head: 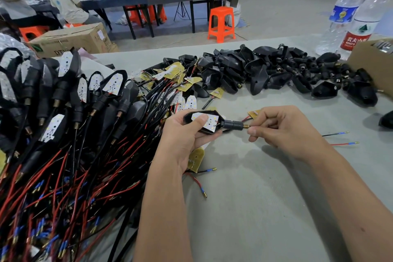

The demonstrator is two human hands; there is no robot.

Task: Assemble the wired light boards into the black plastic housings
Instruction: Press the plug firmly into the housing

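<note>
My left hand (182, 134) grips a black plastic housing (229, 124) with a white light board (209, 121) seated in it, thumb pressing on the board. My right hand (280, 130) pinches the wires where they leave the housing's brass threaded stem (246, 126). The black and red wire ends (344, 138) trail out on the table to the right of that hand. A loose light board (196, 158) lies yellow side up under my left wrist. Empty black housings (265, 70) are heaped at the back, and loose wired boards (178, 83) lie in the middle.
Finished assemblies with red and black wires (63, 134) cover the table's left side. Two water bottles (359, 19) and a cardboard box (374, 64) stand at the right. Beyond the table are an orange stool (222, 23), another carton (72, 38) and people seated at a dark table.
</note>
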